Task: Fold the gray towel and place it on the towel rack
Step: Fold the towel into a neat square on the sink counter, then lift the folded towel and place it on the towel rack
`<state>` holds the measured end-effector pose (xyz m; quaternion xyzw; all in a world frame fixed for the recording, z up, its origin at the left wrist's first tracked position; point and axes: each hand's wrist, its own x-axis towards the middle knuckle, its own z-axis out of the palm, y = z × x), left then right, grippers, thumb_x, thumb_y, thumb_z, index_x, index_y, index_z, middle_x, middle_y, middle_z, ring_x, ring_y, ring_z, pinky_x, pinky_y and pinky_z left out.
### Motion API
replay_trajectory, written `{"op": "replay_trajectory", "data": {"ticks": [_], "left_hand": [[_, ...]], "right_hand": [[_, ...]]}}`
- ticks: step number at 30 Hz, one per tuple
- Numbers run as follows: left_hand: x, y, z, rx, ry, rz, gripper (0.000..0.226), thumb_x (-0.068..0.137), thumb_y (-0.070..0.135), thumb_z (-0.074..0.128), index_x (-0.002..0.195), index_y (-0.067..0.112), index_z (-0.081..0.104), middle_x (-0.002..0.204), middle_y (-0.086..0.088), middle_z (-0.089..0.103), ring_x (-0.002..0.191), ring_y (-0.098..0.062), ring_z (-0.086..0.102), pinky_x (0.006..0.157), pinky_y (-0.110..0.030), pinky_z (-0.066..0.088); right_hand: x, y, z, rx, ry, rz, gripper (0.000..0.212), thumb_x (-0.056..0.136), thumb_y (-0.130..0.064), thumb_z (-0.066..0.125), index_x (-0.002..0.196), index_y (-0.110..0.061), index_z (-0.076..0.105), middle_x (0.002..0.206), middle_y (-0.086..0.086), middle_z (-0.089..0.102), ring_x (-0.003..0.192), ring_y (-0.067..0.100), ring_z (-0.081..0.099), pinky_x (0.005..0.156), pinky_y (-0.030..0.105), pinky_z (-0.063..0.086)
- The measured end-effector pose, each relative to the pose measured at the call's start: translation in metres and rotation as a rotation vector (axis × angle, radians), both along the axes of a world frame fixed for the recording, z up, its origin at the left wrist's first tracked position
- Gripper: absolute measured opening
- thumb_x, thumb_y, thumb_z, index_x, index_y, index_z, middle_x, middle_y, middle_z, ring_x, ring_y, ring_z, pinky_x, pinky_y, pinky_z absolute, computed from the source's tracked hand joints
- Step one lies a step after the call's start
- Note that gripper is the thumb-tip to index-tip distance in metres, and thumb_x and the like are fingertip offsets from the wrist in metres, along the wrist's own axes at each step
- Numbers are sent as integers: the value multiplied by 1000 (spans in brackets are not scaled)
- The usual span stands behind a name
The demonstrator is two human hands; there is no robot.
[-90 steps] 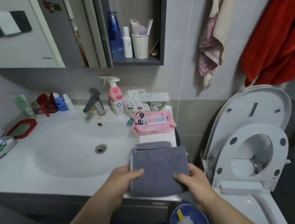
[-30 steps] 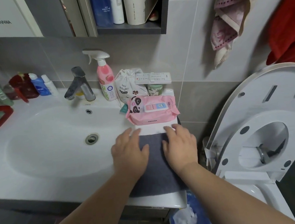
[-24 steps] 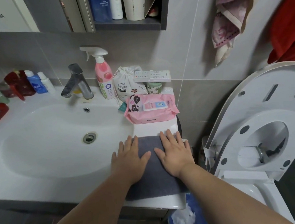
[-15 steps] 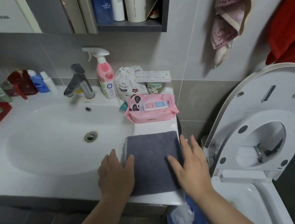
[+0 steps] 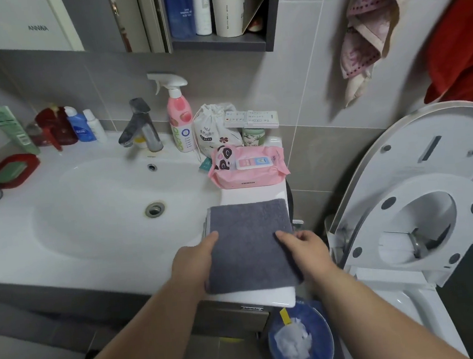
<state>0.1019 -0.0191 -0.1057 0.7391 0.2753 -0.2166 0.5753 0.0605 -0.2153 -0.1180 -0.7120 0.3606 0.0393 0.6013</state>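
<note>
Both hands, left hand [image 5: 192, 262] and right hand [image 5: 307, 247], pinch the folded gray towel's [image 5: 249, 244] side edges (fingers apparently tucked beneath) on the counter [image 5: 257, 296].

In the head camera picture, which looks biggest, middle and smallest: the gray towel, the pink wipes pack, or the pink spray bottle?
1. Gray towel, the largest, though it also lies nearest the camera.
2. Pink wipes pack.
3. Pink spray bottle, the smallest in area; it stands farthest back, so its true size against the wipes is unsure.

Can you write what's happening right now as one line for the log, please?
stage: towel folded, not on rack | gray towel: flat on counter | left hand: at left edge | right hand: at right edge
</note>
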Motion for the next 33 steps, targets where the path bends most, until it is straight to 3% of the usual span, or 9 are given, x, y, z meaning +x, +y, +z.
{"op": "replay_trajectory", "data": {"ticks": [3, 6, 11, 14, 17, 23, 28, 33], "left_hand": [[14, 1, 10, -172, 80, -20, 61, 74, 45, 74, 119, 4, 65, 113, -13, 71, 100, -35, 67, 92, -45, 52], [24, 0, 14, -250, 108, -106, 40, 81, 33, 73, 108, 4, 70, 92, -15, 77, 82, -31, 72, 65, -33, 56], [28, 5, 21, -319, 127, -158, 36, 83, 28, 70, 111, 4, 70, 95, -17, 77, 87, -34, 73, 72, -40, 57], [23, 6, 28, -385, 149, -164, 29, 86, 26, 66, 104, 5, 71, 86, -15, 78, 71, -29, 75, 62, -34, 56], [22, 5, 35, -471, 152, -158, 29, 87, 32, 64, 95, 7, 74, 82, -14, 78, 63, -27, 74, 65, -34, 53], [23, 3, 68, -563, 130, -163, 32, 84, 39, 65, 86, 8, 76, 84, -14, 77, 65, -28, 74, 60, -35, 59], [33, -1, 123, -574, 13, -251, 26, 85, 33, 64, 90, 9, 73, 80, -12, 77, 64, -26, 74, 56, -34, 59], [40, -15, 192, -601, -153, -353, 28, 88, 25, 63, 71, 9, 78, 75, -11, 77, 62, -24, 74, 57, -32, 59]], "right_hand": [[18, -9, 7, 305, 83, 17, 45, 72, -31, 78, 103, -2, 65, 92, 14, 72, 76, 28, 70, 57, 35, 57], [26, -14, 10, 420, 125, 97, 41, 76, -26, 74, 110, -5, 65, 98, 15, 73, 82, 29, 70, 64, 35, 55], [28, -16, 11, 445, 80, 147, 28, 80, -17, 64, 107, -8, 65, 97, 15, 72, 85, 30, 69, 67, 36, 55], [23, -16, 18, 480, 23, 161, 21, 83, -10, 59, 103, -8, 64, 87, 14, 73, 79, 29, 69, 65, 35, 55], [16, -18, 30, 560, -59, 156, 16, 86, -7, 55, 101, -10, 61, 82, 13, 71, 73, 27, 69, 59, 35, 55], [7, -18, 63, 627, -255, 149, 53, 66, -10, 64, 118, -9, 52, 103, 19, 65, 86, 32, 67, 68, 43, 56], [1, -25, 118, 642, -376, 149, 39, 83, -7, 59, 122, -6, 52, 96, 17, 67, 75, 28, 69, 64, 40, 58], [-4, -35, 181, 632, -405, 87, 56, 75, -20, 66, 127, -1, 54, 100, 17, 68, 79, 30, 70, 69, 38, 57]]}}
